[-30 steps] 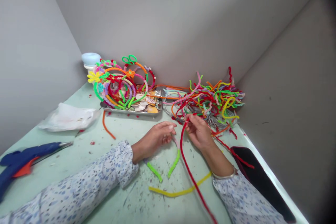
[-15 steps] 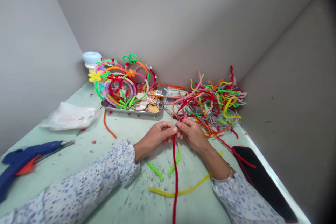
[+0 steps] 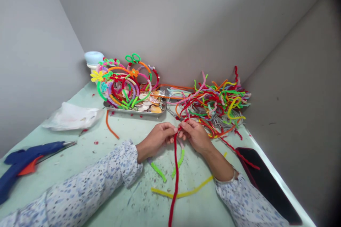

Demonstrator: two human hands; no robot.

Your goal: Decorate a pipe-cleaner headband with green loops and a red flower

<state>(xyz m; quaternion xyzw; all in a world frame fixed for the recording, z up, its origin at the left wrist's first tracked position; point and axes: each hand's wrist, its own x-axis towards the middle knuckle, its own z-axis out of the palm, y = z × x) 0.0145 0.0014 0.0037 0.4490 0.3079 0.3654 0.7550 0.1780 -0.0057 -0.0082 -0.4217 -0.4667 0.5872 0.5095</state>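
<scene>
A red pipe cleaner (image 3: 176,170) is pinched between my two hands, its long end hanging down toward the front of the table. My left hand (image 3: 161,136) grips it with thumb and forefinger. Close beside it, my right hand (image 3: 195,135) pinches the upper part, where the red strand bends over. Beneath my hands lies a curved piece with light green ends (image 3: 181,163), partly hidden by my fingers. A yellow pipe cleaner (image 3: 194,192) rests on the table, crossed by the red one and partly under my right forearm.
Behind stands a metal tray (image 3: 135,112) with colourful pipe-cleaner headbands (image 3: 124,81) and small pieces. A tangled pipe-cleaner pile (image 3: 218,103) lies right of it. A black phone (image 3: 266,184) is at the right edge. A blue glue gun (image 3: 29,156) and plastic bag (image 3: 73,116) lie left.
The hanging end of the red pipe cleaner has swung left. My right fingers have shifted slightly, showing more red strand between the hands.
</scene>
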